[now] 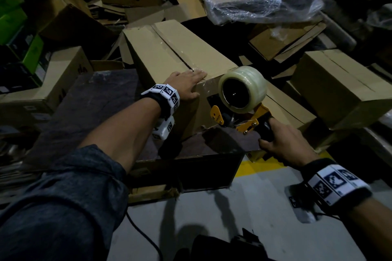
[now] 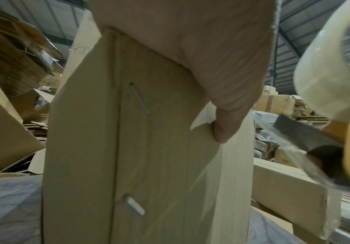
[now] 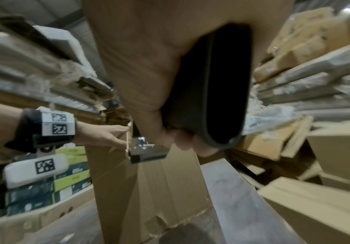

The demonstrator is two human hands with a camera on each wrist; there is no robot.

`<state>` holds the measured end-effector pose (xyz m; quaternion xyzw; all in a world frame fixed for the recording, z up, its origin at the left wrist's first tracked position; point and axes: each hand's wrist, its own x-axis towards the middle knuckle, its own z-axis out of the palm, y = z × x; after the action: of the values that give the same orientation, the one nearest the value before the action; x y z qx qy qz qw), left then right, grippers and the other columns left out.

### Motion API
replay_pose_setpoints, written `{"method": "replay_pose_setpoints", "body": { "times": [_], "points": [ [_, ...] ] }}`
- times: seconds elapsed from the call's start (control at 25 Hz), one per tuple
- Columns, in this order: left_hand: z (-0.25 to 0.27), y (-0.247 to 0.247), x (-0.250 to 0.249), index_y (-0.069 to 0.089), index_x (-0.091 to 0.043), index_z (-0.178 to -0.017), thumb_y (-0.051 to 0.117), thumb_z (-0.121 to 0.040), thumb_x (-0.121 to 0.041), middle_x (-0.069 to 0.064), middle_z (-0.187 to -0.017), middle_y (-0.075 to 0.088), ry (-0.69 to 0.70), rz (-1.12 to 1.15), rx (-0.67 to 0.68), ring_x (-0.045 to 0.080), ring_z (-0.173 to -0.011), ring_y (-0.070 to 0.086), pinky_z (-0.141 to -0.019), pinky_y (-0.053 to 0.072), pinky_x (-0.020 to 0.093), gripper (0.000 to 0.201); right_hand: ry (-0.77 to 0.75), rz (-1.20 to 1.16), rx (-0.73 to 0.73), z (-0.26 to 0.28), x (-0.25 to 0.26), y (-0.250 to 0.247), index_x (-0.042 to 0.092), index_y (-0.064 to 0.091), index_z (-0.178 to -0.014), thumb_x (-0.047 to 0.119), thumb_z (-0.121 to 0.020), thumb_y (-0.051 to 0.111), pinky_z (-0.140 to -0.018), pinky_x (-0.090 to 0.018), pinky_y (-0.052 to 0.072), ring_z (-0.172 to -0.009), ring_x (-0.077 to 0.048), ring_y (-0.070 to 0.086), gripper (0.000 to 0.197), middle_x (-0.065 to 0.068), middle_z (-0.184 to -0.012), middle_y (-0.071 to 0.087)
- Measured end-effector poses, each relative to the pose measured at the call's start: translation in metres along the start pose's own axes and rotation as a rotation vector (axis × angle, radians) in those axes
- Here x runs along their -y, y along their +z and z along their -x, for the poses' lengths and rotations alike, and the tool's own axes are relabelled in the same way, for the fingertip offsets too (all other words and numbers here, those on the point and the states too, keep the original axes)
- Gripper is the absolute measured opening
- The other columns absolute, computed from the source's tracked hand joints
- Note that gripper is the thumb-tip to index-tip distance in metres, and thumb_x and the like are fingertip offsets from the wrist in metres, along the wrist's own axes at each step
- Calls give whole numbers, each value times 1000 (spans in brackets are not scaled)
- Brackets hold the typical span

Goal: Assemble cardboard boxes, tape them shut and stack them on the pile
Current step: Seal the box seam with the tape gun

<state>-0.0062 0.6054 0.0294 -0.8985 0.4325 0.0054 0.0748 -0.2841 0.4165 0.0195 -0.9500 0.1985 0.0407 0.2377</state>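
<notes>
Cardboard box (image 1: 169,55) lies long and closed on the dark work surface (image 1: 91,112), running from centre frame up toward 11 o'clock in my head view, a clear tape strip along its top seam. My left hand (image 1: 186,85) lies flat on the near end of the box top, fingers straight and together, the thumb (image 2: 224,130) hooked over the edge onto the end face; nothing gripped, just pressing. Left wrist view shows two metal staples (image 2: 139,99) in the box's side seam. My right hand (image 1: 284,144), at 4 o'clock from the box's near end, is wrapped tight round the black handle of the yellow tape dispenser (image 1: 250,118), fingers fully curled. Its clear tape roll (image 1: 242,91) sits just beside the box's near right corner; contact I cannot tell. More taped boxes (image 1: 339,87) sit at 3 o'clock, a plastic-wrapped bundle (image 1: 261,4) at 1 o'clock.
</notes>
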Motion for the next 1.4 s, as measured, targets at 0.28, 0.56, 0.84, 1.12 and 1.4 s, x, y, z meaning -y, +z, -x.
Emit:
{"method": "replay_pose_setpoints", "body": {
  "times": [0.28, 0.56, 0.84, 1.12, 1.4],
  "points": [
    [1, 0, 0, 5, -30, -154, 50, -96, -43, -5, -162, 5, 1, 26, -7, 16, -147, 14, -114, 20, 45, 74, 21, 139, 39, -27, 17, -12, 20, 48, -114, 29, -89, 70, -55, -32, 44, -76, -21, 58, 35, 0, -88, 55],
    [0, 1, 3, 8, -31, -154, 28, -100, -45, -5, -162, 6, 3, 174, -6, 16, -148, 12, -116, 12, 47, 60, 25, 169, 28, -43, 26, -9, 19, 48, -104, 28, -88, 72, -56, -30, 41, -78, -21, 58, 30, -3, -91, 57],
    [3, 3, 4, 9, -32, -154, 16, -102, -43, -7, -162, 8, -2, 197, -19, 14, -148, 12, -116, 12, 43, 54, 134, -75, 42, -44, 13, 11, 18, 52, -111, 27, -86, 74, -75, -42, 58, -92, -27, 64, 35, -7, -101, 62],
    [1, 6, 4, 11, -31, -154, 14, -102, -47, -7, -162, 10, -9, 206, -31, 15, -148, 14, -116, 13, 43, 54, 341, -414, 265, -9, -24, 84, 3, 47, -91, 7, -89, 65, -54, -39, 49, -52, -29, 53, 18, -11, -62, 52],
    [2, 6, -2, 13, -28, -154, 11, -100, -57, -4, -161, 12, -25, 187, -64, 17, -147, 17, -118, 16, 45, 61, 511, -908, 155, -12, -28, 114, 4, 45, -88, -4, -90, 58, -44, -31, 42, -42, -25, 47, 15, -12, -56, 41]
  ]
}}
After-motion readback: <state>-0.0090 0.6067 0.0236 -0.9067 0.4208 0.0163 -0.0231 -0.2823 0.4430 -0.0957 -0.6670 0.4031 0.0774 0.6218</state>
